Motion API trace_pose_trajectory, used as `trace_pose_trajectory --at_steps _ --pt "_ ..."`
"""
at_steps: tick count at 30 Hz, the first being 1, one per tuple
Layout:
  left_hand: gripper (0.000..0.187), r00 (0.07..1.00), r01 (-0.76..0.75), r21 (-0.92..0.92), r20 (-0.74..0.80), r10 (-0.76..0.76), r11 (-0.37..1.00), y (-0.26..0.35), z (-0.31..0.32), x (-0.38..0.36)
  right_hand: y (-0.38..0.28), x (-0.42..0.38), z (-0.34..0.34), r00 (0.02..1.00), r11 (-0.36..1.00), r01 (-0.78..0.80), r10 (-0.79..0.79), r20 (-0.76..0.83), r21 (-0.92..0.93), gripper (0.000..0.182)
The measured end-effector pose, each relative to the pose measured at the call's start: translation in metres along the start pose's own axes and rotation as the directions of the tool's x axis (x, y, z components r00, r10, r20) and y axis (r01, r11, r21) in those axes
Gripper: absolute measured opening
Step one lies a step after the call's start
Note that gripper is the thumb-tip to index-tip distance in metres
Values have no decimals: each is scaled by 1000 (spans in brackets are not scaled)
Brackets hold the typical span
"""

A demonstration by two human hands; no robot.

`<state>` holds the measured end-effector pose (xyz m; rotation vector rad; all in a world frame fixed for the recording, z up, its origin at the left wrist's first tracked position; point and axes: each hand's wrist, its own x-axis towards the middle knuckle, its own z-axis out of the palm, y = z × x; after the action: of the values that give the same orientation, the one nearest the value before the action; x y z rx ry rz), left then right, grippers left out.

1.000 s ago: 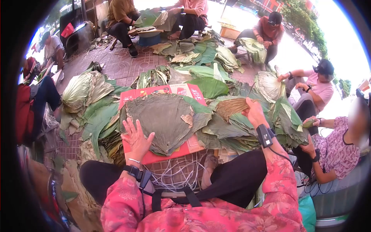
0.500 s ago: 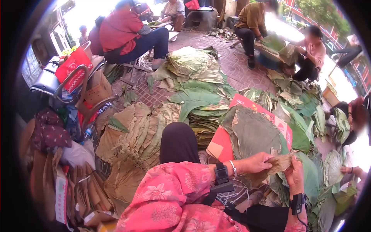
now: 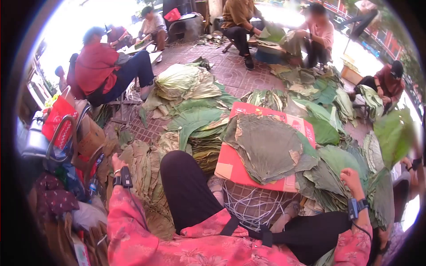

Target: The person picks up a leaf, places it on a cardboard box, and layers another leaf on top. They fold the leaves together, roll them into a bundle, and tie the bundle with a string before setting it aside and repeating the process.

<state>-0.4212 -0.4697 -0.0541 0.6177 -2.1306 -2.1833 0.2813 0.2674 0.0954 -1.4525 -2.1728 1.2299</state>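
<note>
My left hand [image 3: 117, 163] is reached out to the left, fingers closed at the edge of a pile of brown dried leaves [image 3: 141, 164]; it seems to grip a dried leaf there, partly hidden. On the right, my right hand [image 3: 352, 178] is raised with its fingers curled in and nothing visible in them. Below it lie large green leaves [image 3: 337, 162]. Between my hands a big grey-brown leaf [image 3: 266, 146], roughly fan-shaped, lies flat on a red cardboard sheet [image 3: 235, 170] in front of my knees.
White strapping [image 3: 253, 201] is tangled between my feet. More leaf stacks [image 3: 191, 84] cover the paving ahead. Bags and a chair with a red bag [image 3: 60, 119] stand at left. Several people sit around handling leaves; at right, one holds up a green leaf [image 3: 392, 137].
My hands have parted: the left swung far left to the brown pile, the right moved slightly up and right. The brown leaf piece between them has left that spot. The view turned right.
</note>
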Motion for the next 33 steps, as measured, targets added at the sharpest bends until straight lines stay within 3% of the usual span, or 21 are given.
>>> trace_pose_trajectory --at_steps 1,2,3,4,5,7,8,11,13,15,17,19,21,22,25,27,30,33 --pt "48 987 145 -145 -48 -153 979 12 20 -53 28 5 -8 997 988 54 -61 -45 -142 20" --pt "46 976 217 -207 48 -212 954 13 37 -66 53 6 -18 991 952 77 -106 -84 -296 18" --pt "44 952 299 -254 145 -269 920 13 55 -79 72 7 -28 997 949 25 -44 -55 -313 19" --pt "42 916 383 -285 238 -322 879 12 72 -92 59 -6 -29 981 959 -195 187 -61 -205 22" --pt "41 898 409 -244 276 -341 879 24 98 -100 80 -4 -35 992 961 -127 121 -39 -247 23" --pt "35 848 291 -195 506 -158 937 60 147 -143 79 -14 -37 1000 919 -6 -4 -23 -395 24" --pt "34 802 191 -209 597 -30 959 85 173 -177 77 -17 -36 1000 926 -19 9 -26 -378 26" --pt "35 539 -141 -237 796 275 961 134 244 -282 71 -25 -39 998 937 -33 13 -58 -349 29" --pt "32 488 -426 -114 806 334 898 140 277 -356 67 -32 -38 991 942 16 -60 -121 -335 32" --pt "31 278 -637 -149 871 405 757 98 310 -374 70 -33 -39 984 915 29 -96 -148 -404 33" --pt "31 152 -759 -74 946 287 647 68 322 -417 77 -32 -44 983 875 63 -137 -122 -480 37" --pt "34 111 -675 -70 975 195 735 33 329 -445 87 -23 -48 994 890 4 -52 -94 -456 39" --pt "34 32 -712 -79 989 144 698 13 330 -465 108 -7 -49 993 940 -17 -25 -118 -341 41" --pt "34 -1 -732 -83 993 120 677 7 330 -470 112 -3 -48 993 929 -17 -27 -114 -369 41" --pt "32 -57 -741 -107 994 96 663 -4 329 -471 126 9 -40 994 909 10 -56 -98 -417 38" --pt "29 -14 -731 -47 998 53 681 -11 331 -466 132 13 -37 991 907 60 -104 -83 -416 33" --pt "26 27 -708 -3 999 31 707 -17 332 -460 125 17 -37 991 740 123 -125 45 -661 30" --pt "24 34 -682 2 999 29 731 -17 334 -462 111 12 -36 945 762 14 -222 -241 -647 27"
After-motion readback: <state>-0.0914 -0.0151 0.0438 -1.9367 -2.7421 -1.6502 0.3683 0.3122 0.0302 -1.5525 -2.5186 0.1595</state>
